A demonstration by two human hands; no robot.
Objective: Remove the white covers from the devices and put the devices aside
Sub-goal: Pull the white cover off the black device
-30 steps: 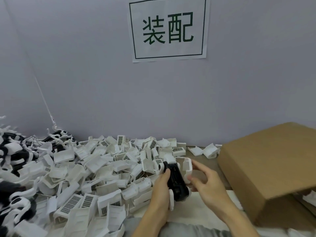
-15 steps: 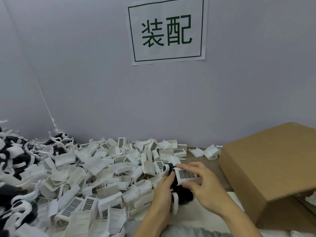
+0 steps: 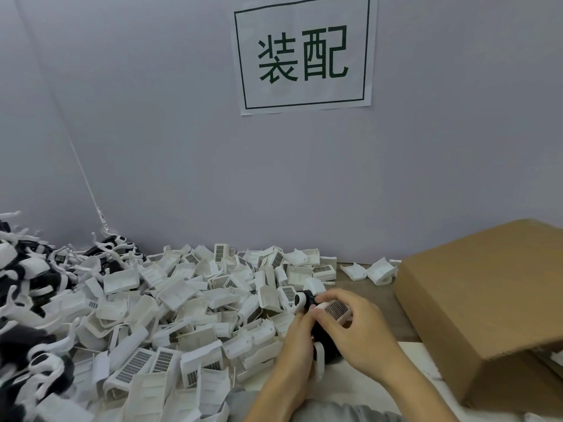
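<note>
Fingers of the right hand (image 3: 359, 333) curl round a white cover (image 3: 336, 309), thumb on its near edge and fingertips over the top, so the dark grid panel of the cover faces up between them. Under that cover sits a black device (image 3: 327, 345), and whether the cover is seated on it or already lifted free cannot be told, since the hand hides the join. Just to the left, the left hand (image 3: 297, 339) grips the device from the side, fingers wrapped against its black body, with a white round-ended part (image 3: 300, 300) of the device poking out above the fingertips and a white strap-like piece (image 3: 319, 359) hanging below. Both hands meet above a pale sheet (image 3: 405, 360) lying on the brown table (image 3: 393, 306). Spreading out to the left is a big heap of loose covers (image 3: 170, 306) (many show the same dark grid panel), and two more covers (image 3: 370, 271) lie apart near the wall. At the far left edge is a tangle of black-and-white devices (image 3: 27, 284). A cardboard box (image 3: 487, 303) stands to the right of the hands, close by. On the grey wall (image 3: 152, 132) behind hangs a paper sign (image 3: 304, 53) with green characters in a frame.
</note>
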